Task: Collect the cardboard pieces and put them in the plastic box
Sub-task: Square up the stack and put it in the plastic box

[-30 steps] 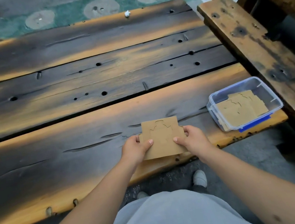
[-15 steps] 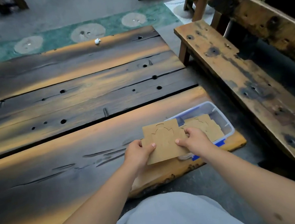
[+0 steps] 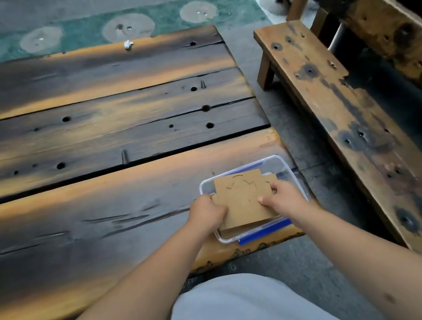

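**Cardboard pieces held over the plastic box**

The cardboard pieces [image 3: 242, 198], a flat brown stack with a curved outline cut into the top sheet, sit in or just over the clear plastic box [image 3: 288, 169] at the near right corner of the dark wooden tabletop [image 3: 93, 138]. The left hand [image 3: 206, 213] grips the stack's left edge with fingers curled round it; the right hand [image 3: 281, 198] pinches the right edge, thumb on top. More cardboard lies beneath in the box. A blue clip [image 3: 265, 233] lines its near side. A wooden bench [image 3: 332, 104] stands to the right.
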{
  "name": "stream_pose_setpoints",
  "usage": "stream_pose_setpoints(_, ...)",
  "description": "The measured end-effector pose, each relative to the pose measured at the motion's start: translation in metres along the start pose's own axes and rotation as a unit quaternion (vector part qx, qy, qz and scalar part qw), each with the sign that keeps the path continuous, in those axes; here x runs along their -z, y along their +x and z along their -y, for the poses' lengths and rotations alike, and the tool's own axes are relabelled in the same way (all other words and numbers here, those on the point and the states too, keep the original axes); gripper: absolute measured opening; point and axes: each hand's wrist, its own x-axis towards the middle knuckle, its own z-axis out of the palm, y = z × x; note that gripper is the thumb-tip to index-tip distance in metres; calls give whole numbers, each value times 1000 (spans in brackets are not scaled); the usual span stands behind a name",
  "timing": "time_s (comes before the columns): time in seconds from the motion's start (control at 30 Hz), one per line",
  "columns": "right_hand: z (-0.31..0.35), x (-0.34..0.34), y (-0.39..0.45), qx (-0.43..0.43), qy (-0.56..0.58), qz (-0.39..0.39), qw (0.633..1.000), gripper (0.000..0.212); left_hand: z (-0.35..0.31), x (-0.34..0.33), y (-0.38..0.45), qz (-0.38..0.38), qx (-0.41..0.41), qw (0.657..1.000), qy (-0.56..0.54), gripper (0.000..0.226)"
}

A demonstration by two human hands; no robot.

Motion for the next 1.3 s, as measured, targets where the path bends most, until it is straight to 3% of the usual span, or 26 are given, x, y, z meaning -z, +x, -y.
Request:
stream_pose_setpoints(0.23,-12,1,27,-17,-108,-11,994,34,-16,-21,6,28,42,996,-68,36)
stream_pose_setpoints(0.47,-20,-3,37,-40,-179,-21,983,57,-17,-39,11,74,78,991,-76,51)
stream_pose_setpoints(0.93,-19,-15,50,-78,-294,-49,951,41,-14,-44,26,81,98,992,0,51)
stream_pose_setpoints(1.3,-21,-15,47,-64,-269,-64,959,45,-15,-42,25,112,116,987,-10,67)
